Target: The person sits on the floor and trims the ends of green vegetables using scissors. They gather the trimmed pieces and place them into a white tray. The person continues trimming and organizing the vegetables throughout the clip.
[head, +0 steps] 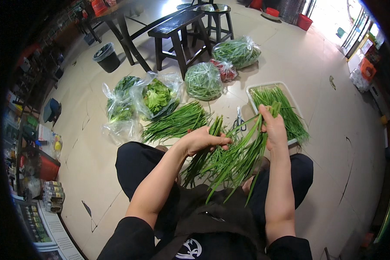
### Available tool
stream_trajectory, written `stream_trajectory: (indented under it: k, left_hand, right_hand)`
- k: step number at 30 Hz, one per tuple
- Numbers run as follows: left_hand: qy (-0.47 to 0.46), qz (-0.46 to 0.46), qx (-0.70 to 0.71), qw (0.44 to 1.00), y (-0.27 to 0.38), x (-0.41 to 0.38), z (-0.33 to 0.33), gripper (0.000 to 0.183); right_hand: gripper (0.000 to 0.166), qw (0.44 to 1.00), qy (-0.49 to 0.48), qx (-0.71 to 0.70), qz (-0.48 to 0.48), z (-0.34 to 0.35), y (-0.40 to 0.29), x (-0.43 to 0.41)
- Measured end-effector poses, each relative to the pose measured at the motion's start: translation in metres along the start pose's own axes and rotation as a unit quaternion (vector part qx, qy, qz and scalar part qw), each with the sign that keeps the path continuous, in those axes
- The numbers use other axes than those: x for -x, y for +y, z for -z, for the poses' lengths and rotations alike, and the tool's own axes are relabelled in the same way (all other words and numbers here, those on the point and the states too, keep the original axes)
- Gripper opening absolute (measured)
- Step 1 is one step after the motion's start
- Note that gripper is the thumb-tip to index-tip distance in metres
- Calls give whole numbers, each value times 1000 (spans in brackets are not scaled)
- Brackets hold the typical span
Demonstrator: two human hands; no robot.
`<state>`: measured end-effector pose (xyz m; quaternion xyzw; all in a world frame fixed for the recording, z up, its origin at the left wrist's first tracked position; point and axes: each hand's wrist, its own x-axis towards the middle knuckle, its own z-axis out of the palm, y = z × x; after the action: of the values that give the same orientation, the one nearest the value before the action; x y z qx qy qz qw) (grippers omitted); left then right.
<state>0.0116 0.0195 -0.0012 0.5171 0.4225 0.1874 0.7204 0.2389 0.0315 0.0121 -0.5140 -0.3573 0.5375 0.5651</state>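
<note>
My left hand (201,140) is closed around a bunch of green garlic chives (216,125), stem ends up and leaves hanging below. Higher and to the right, my right hand (273,126) grips a second bunch of chives (247,162) near the stem ends, its long leaves drooping towards my lap. Loose chive scraps (226,159) lie on the floor beneath. A pile of chives (178,121) rests on the tiles beyond my left hand. Scissors (239,122) lie between that pile and a pale plastic basket (294,97), where more chives (276,100) are laid in a row.
Clear plastic bags hold leafy greens (157,96), green vegetables (203,81) and red produce (226,70). Another bag of greens (237,52) sits by a dark wooden bench (177,24). A lined black bin (107,58) stands at upper left, and bottled drinks (53,196) at far left.
</note>
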Motion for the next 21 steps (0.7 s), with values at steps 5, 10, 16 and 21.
stream_trajectory:
  k: [5, 10, 16, 21]
  left_hand:
    - [35, 3, 33, 999, -14, 3, 19, 22]
    - [84, 12, 7, 996, -26, 4, 33, 29]
    - [252, -9, -34, 967, -35, -8, 37, 29]
    - [237, -66, 1, 969, -11, -2, 17, 29]
  right_hand:
    - [19, 997, 60, -17, 56, 31, -19, -5]
    - [18, 990, 110, -47, 81, 47, -26, -4]
    - [20, 992, 88, -19, 91, 41, -24, -2]
    - [16, 999, 8, 18, 44, 7, -8, 8]
